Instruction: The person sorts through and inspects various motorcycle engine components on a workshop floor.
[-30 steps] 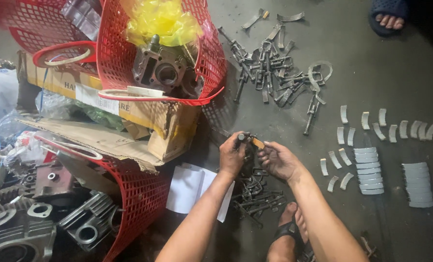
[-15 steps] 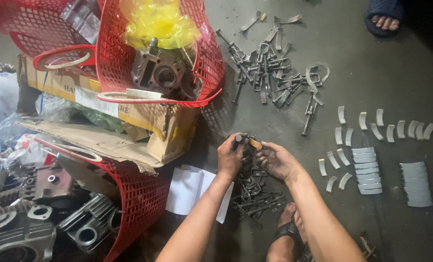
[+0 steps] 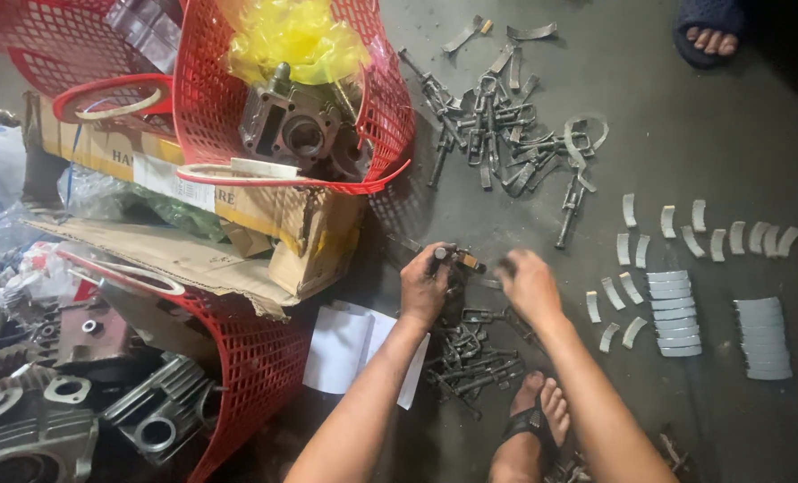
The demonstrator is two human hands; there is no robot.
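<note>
My left hand (image 3: 426,286) grips a small dark metal part (image 3: 453,258) with a brass-coloured end, held just above the grey floor. My right hand (image 3: 529,284) hovers beside it, fingers curled and blurred, a little apart from the part. Below both hands lies a pile of dark metal linkage parts (image 3: 471,353). My sandalled foot (image 3: 533,420) rests next to that pile.
A larger heap of metal parts (image 3: 506,125) lies further out. Curved grey shells (image 3: 685,233) sit in rows and stacks (image 3: 672,313) at the right. Red mesh baskets (image 3: 238,107) with an engine cylinder (image 3: 292,130) stand on a cardboard box (image 3: 309,241). Another person's foot (image 3: 708,27) is at top right.
My right hand has drawn back from the small part to the right, while the left hand keeps hold of it. The view has shifted slightly.
</note>
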